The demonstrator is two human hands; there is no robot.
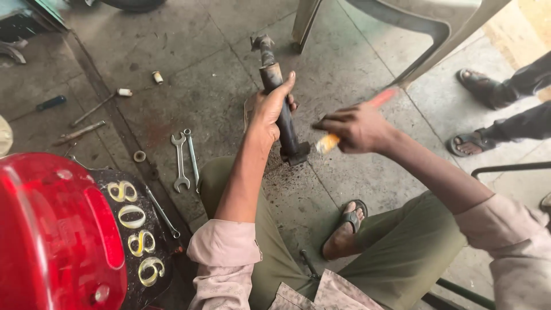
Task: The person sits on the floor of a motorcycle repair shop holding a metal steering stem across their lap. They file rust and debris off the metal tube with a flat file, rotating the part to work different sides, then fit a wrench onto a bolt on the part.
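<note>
Left hand: your left hand (268, 112) is wrapped around the upper body of the shock absorber (279, 103), its grip clamped on the dark tube, thumb up along the side.
Right hand: your right hand (354, 127) is closed on a brush (356, 123) with a red handle and pale yellowish bristle end; the brush is blurred, its tip just beside the lower end of the shock absorber.
Shock absorber: it stands tilted on the concrete floor (344, 63), its foot resting on the floor in front of your knees, its rusty top leaning away from you.
Floor by the foot: dark grit lies scattered around the base.
Spanners: two spanners (185, 159) lie side by side on the floor, to the left of your left arm.
Other tools: a long rod (94, 108) and a dark-handled tool (51, 103) lie farther left, well apart from your hands.
Tail lamp: a red tail lamp (57, 229) fills the lower left corner of the view.
Your foot: your sandalled foot (346, 228) rests on the floor below the right hand.
Other person: two sandalled feet (476, 115) stand at the right edge.
</note>
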